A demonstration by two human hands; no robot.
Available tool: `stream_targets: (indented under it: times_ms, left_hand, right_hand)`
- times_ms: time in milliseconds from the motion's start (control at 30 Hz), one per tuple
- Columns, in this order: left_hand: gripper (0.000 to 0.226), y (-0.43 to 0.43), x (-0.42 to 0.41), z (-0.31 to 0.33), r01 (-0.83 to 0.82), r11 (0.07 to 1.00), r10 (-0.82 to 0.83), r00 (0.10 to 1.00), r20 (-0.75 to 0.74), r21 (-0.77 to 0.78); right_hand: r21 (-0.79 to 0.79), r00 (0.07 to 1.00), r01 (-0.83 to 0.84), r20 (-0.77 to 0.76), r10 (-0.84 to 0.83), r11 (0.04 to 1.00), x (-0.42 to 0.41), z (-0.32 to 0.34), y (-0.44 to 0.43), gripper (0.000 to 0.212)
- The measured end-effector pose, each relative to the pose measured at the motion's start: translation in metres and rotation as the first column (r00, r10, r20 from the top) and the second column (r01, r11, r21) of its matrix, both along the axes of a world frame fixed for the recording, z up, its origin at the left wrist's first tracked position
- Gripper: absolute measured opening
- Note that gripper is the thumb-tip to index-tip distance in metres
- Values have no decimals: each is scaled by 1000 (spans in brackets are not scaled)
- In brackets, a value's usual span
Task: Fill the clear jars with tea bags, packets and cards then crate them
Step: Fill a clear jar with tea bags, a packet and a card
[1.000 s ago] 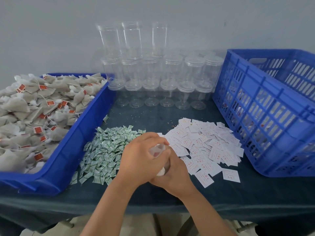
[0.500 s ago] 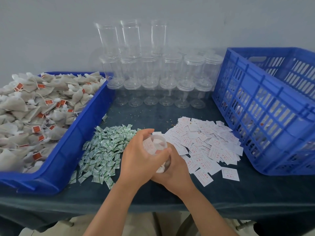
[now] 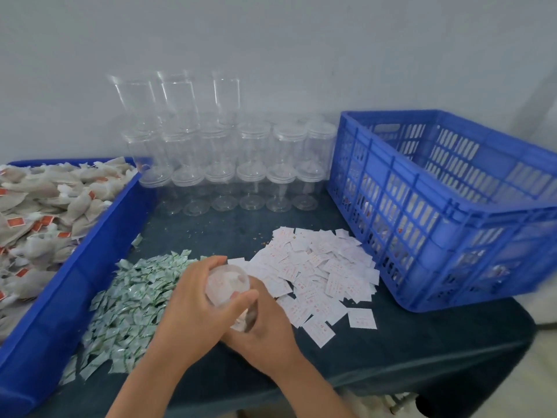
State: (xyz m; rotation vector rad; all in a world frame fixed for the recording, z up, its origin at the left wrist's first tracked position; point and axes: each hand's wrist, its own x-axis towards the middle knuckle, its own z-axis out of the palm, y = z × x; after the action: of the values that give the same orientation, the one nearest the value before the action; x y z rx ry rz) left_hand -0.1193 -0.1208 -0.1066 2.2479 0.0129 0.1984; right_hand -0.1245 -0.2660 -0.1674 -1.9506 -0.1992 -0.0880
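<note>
A packing workshop: bulk tea bags, stacked jars, plastic crate.

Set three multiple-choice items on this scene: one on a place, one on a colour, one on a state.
1. Where do the green packets lie?
A. between the tea-bag tray and the white cards
B. inside the tray
C. on top of the cards

2. What colour is the crate on the right?
A. red
B. blue
C. grey

3. What state is the clear jar in front in?
A. standing untouched
B. gripped by both hands
C. lying alone on its side

Answers: 1 A, the pile sits on the table between them; 2 B, its slatted walls are blue; 3 B, the left hand and right hand both wrap it.
</note>
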Motion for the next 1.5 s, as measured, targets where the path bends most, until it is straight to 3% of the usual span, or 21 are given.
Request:
stream_targets:
  times_ms: [67, 133, 233, 300, 400, 567, 733, 800, 900, 1000, 1100, 1200, 1300, 1367, 1500]
  left_hand:
    - [95, 0, -5, 5, -93, 989, 99, 994, -47, 117]
    - [99, -2, -9, 11, -138, 964, 157, 985, -66, 228]
    - [98, -13, -12, 20, -104, 942, 129, 990, -58, 319]
    - [100, -27, -12, 30, -64, 943, 83, 996, -45, 325]
    - [99, -49, -9, 61, -9, 982, 1, 999, 43, 191]
    - [28, -99, 4, 125, 222, 962, -157, 926, 343, -160]
    - [19, -172, 52, 183, 448, 855, -269, 815, 514, -262]
    - [18, -209, 82, 198, 474, 836, -279, 800, 531, -276]
    - [32, -267, 124, 210, 476, 865, -343, 793, 504, -159]
    - [44, -318, 154, 203, 456, 886, -402, 846, 351, -84]
    - [42, -352, 167, 181, 448, 886, -461, 875, 145, 115]
    - [21, -364, 171, 169, 443, 829, -510, 850, 136, 340]
    - [21, -364, 173, 166, 439, 798, -519, 849, 102, 413]
    - [21, -363, 173, 164, 432, 795, -521, 846, 115, 425]
    - [21, -364, 177, 160, 407, 792, -513, 848, 136, 455]
  right_hand:
    - [-43, 999, -10, 33, 12, 999, 0, 5, 1, 68]
    - [-197, 995, 44, 98, -25, 979, 1, 13, -4, 81]
    - [-322, 992, 25, 126, 17, 947, -2, 34, -18, 111]
    - [-329, 993, -9, 108, 47, 944, -4, 55, -30, 107]
    - [-328, 989, 47, 150, 3, 944, -3, 100, -58, 86]
    - [-302, 950, 190, 298, -97, 934, 4, 191, -127, 95]
    - [-349, 880, 368, 431, -201, 862, 31, 271, -198, 98]
    - [-378, 847, 464, 453, -277, 801, 50, 290, -229, 101]
    - [-454, 818, 556, 446, -362, 696, 83, 307, -280, 94]
    - [-597, 818, 574, 392, -421, 560, 118, 311, -325, 94]
    - [-802, 827, 472, 258, -500, 366, 156, 302, -358, 89]
    - [-917, 786, 324, 124, -606, 233, 192, 283, -385, 105]
    - [-978, 709, 186, 71, -702, 89, 223, 265, -409, 87]
    - [-992, 681, 116, 46, -731, 46, 242, 256, -424, 77]
    - [-996, 656, 81, 31, -754, 29, 261, 254, -443, 89]
